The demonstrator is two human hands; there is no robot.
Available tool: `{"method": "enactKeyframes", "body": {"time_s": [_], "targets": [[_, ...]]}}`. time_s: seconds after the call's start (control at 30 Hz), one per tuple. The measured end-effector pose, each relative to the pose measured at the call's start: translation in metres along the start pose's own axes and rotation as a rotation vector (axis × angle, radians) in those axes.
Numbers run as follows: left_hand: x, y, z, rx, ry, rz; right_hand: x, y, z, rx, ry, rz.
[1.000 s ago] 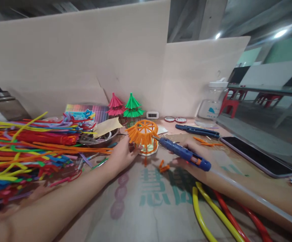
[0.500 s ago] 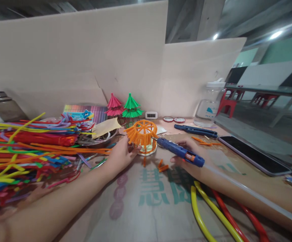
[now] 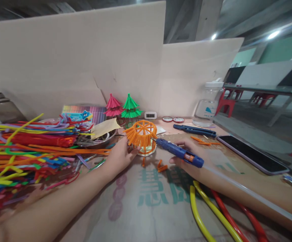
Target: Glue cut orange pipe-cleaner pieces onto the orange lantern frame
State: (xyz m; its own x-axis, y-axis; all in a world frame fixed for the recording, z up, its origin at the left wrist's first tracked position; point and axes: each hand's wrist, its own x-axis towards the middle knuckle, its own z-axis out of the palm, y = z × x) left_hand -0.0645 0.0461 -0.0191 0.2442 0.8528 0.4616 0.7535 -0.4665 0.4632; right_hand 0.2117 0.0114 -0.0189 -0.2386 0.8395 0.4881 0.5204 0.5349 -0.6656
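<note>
My left hand (image 3: pixel 122 153) is closed on the left side of a small orange pavilion model (image 3: pixel 144 132), built from pipe cleaner pieces. Its round roof has a spoked ring on top and a skirt of short orange strips; a pale base shows below. In my right hand (image 3: pixel 190 156) is a blue hot glue gun (image 3: pixel 177 150), with a clear glue stick trailing from its back. The nozzle touches or nearly touches the roof's right edge. Short orange pipe cleaner pieces (image 3: pixel 162 168) lie on the table just in front of the model.
Bundles of coloured pipe cleaners (image 3: pixel 30 141) cover the left side. Behind stand pink (image 3: pixel 113 107) and green (image 3: pixel 130 107) tiered models, a metal bowl (image 3: pixel 100 144) and a small clock (image 3: pixel 150 115). A utility knife (image 3: pixel 194 130), phone (image 3: pixel 252 154), water bottle (image 3: pixel 208 106) and yellow tubes (image 3: pixel 198 215) lie rightward.
The camera view has shifted slightly. Both hands, the pavilion model and the glue gun keep nearly the same positions, with the nozzle still at the roof's right edge.
</note>
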Motion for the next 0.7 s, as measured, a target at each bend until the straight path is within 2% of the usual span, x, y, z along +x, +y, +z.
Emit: {"method": "enactKeyframes", "body": {"time_s": [0.7], "targets": [[-0.0001,0.0031,-0.0012,-0.005,-0.004,-0.002,0.0000,-0.0005,-0.0003,-0.019,-0.005,0.004]]}}
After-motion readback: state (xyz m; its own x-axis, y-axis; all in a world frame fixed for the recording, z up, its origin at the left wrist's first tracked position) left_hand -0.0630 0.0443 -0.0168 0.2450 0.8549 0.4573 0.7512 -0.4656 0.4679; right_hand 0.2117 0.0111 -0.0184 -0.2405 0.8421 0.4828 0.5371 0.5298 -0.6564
